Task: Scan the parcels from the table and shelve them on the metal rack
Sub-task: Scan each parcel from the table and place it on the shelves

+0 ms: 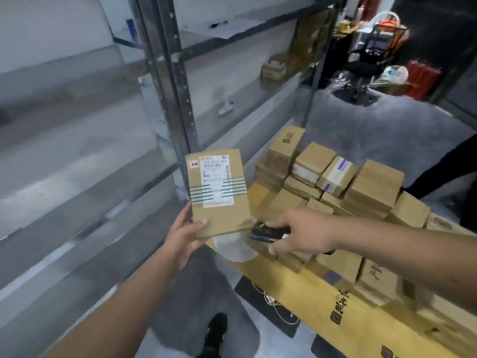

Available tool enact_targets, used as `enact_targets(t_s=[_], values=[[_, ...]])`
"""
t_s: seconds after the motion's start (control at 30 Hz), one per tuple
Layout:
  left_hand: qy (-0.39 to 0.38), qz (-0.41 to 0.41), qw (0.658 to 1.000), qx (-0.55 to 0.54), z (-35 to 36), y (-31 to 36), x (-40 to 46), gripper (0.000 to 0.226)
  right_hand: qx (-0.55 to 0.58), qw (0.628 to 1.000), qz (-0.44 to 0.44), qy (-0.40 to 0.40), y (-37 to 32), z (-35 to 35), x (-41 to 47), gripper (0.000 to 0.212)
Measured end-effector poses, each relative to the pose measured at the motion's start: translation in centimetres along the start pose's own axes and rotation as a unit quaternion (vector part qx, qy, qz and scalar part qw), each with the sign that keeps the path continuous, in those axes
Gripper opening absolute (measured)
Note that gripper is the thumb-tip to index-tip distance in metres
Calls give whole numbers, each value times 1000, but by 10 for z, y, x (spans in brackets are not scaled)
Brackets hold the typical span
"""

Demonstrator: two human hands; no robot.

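Cardboard fills most of the head view: a flat brown cardboard parcel [219,192] with a white shipping label and green stripes of tape stands upright in the left hand [184,235], thumb pressed on its lower front face and the fingers [180,215] wrapped behind its left edge, so the grip is closed on the parcel. It is held in the air just off the near-left corner of the tabletop [343,319], which is wrapped in yellow-brown printed cardboard, and in front of the grey metal rack [175,94]. The right hand [302,235] is clenched around a small black handheld scanner [268,232], whose nose points left at the lower right corner of the parcel, very near it; whether they touch cannot be told. A heap of small brown cardboard boxes [361,187] covers the tabletop from the right hand back to its far edge, stacked in two or three layers. On a middle shelf of the rack, toward its right end, sits another brown box [275,68]. A black shoe [215,334] shows on the pale floor below, beside a dark mat [258,290].
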State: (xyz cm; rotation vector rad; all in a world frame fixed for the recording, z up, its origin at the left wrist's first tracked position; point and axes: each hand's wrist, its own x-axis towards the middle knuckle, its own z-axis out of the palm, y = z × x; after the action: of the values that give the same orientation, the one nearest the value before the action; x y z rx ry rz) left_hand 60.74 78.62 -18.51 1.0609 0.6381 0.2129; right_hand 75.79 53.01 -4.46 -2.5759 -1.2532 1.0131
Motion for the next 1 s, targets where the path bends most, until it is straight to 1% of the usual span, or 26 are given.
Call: enact_targets(t_s=[0.07,0.13,0.27,0.37,0.47,0.6,0.73,0.8,0.9,1.0], values=[[61,11,997,-41,-17,-4,-30,80,-20,999,-44,-17,-14,1,6,51],[105,26,993,-54,-34,-7,-63,83,-35,995,-87,-27,-32,7,13,46],[181,64,980,-54,-70,-5,-138,83,-76,981,-174,-45,-86,19,21,58],[238,97,964,-70,-98,1,-193,84,-116,962,-242,-55,-139,30,17,62],[280,141,946,-83,-129,9,-250,77,-149,940,-301,-66,-197,42,7,63],[329,184,922,-85,-173,21,-327,80,-180,911,-364,-75,-275,64,-15,57],[368,232,895,-102,-219,34,-404,93,-185,887,-416,-76,-355,90,-46,45],[380,257,883,-104,-244,41,-443,89,-179,878,-438,-76,-394,106,-62,45],[391,290,869,-93,-283,52,-496,85,-177,867,-459,-81,-449,130,-86,51],[397,313,859,-79,-318,67,-542,81,-174,854,-480,-97,-499,151,-105,49]])
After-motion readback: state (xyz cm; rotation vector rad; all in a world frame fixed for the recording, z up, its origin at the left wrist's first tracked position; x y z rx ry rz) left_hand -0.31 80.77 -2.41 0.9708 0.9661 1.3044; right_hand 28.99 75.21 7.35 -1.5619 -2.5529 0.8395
